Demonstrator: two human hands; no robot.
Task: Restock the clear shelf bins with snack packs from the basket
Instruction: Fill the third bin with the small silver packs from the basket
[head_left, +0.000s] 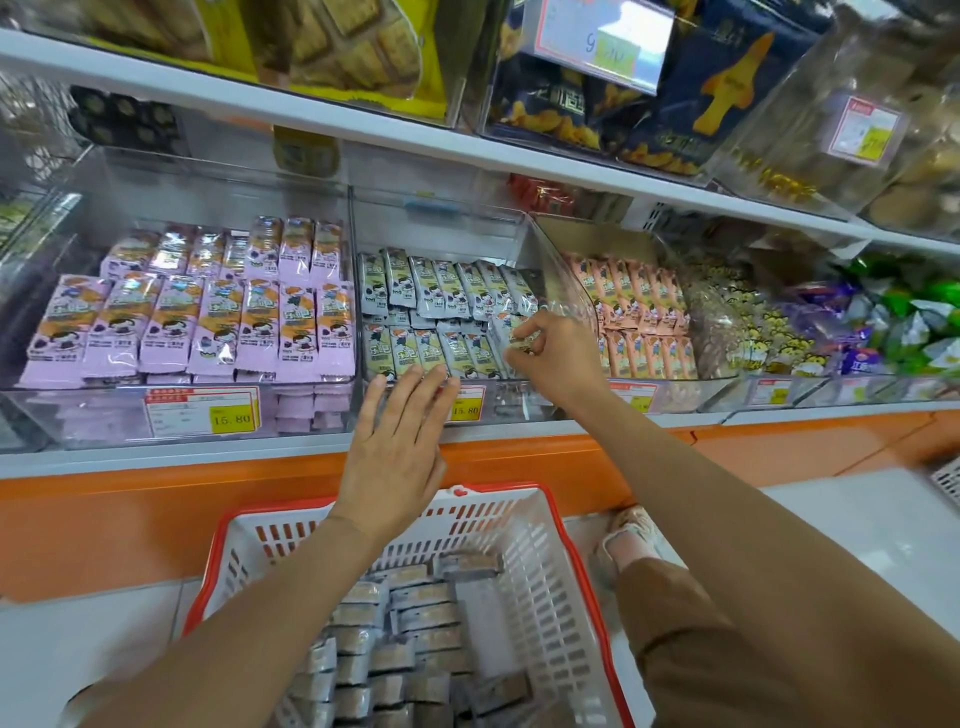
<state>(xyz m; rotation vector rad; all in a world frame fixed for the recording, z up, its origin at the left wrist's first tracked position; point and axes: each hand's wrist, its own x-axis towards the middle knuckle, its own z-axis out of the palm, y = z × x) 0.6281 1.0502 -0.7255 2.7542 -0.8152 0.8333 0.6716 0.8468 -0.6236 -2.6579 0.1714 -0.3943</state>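
head view, right hand (550, 353): fingers curled, pinching a grey snack pack (519, 340) at the right end of the front row inside the middle bin (519, 410).
left hand (400, 447): open and flat, fingers straight, tips touching the front-row packs (447, 356) at the middle bin's front left; it grips nothing.
step in hand: by the look of it, seating this one pack upright in the row's last gap.
doing it well: slide the pack down along the middle bin's right wall, printed face forward like its neighbours. brace the row with the flat left hand so the packs do not fan or tip. let go only once the pack stands level with the rest.
risk: the foil looks slippery, so a hard push could topple the row toward the back of the middle bin.
basket (566, 551): just below the middle bin, with more grey packs (400, 618) lying in it.
neighbours: purple packs (182, 322) in the bin left of the middle bin, pink packs (639, 312) right of it.
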